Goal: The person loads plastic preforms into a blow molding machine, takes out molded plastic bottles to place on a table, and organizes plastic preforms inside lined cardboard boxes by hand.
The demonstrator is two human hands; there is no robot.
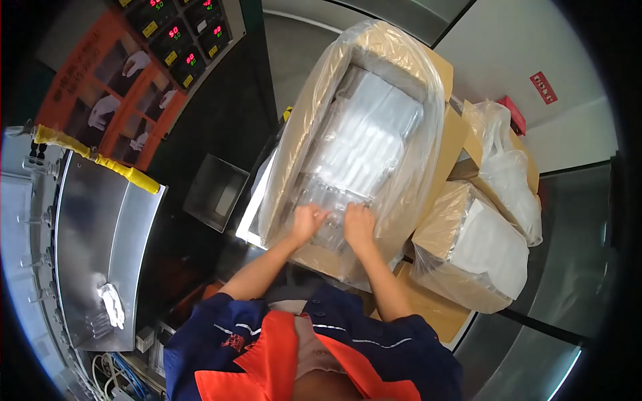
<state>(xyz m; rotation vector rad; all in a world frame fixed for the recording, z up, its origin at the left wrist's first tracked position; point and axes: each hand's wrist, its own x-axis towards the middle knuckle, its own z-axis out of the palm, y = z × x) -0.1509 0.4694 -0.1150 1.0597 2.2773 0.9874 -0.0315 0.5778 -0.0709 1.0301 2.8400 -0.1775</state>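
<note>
A large cardboard box (439,80) lined with a clear plastic liner (294,150) stands in front of me. Inside lie stacked white packs (374,110) in clear, shiny wrapping. At the near end of the box is a clear plastic bag (332,235), with crinkled, reflective film. My left hand (308,222) is closed on its film, the thumb pointing right. My right hand (360,222) is closed on the same film a short way to the right, knuckles up. What lies beneath the film is hard to make out.
To the right stand further lined boxes, one holding a white pack (491,250). On the left are a metal trough (93,247) with a white glove-like item (112,306), a yellow-wrapped bar (127,172), a small metal bin (217,194) and a panel with lit digital displays (175,33).
</note>
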